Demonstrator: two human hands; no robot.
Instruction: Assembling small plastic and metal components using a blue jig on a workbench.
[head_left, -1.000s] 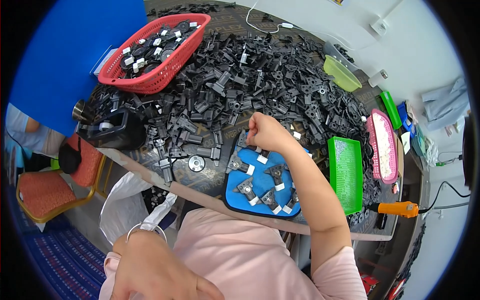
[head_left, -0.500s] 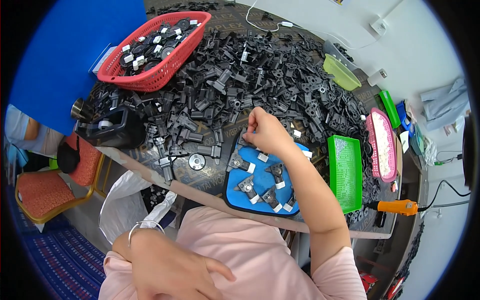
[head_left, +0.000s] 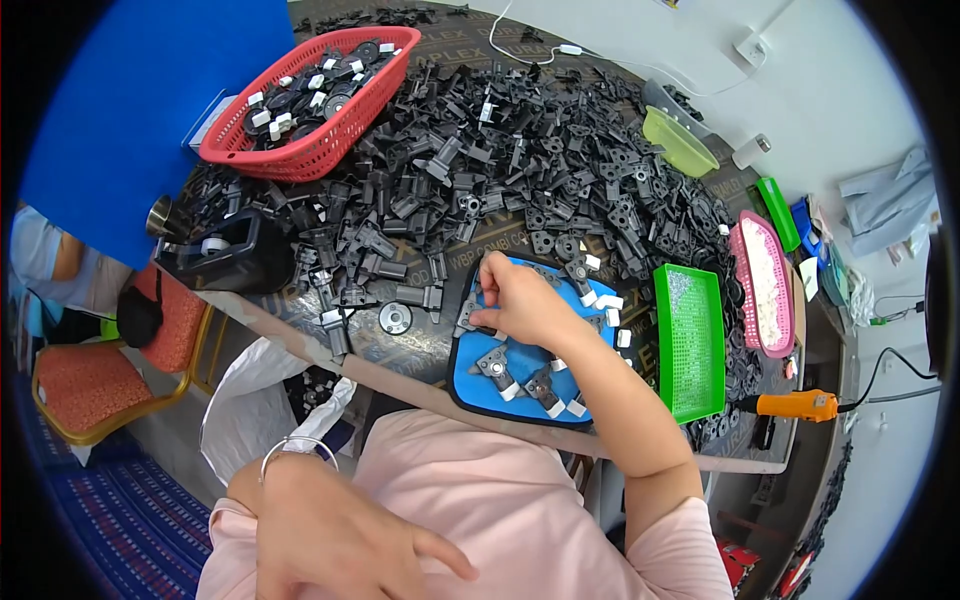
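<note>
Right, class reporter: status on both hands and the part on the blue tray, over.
Right hand pinching a black part at the blue tray edge. Left hand down at lap, empty. Heap of black parts crowds the table beyond.

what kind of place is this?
Likely a small-parts assembly bench in a workshop: a heap of black plastic parts covers the table, sorted pieces fill a red basket, and the right hand works over a blue tray.
</note>
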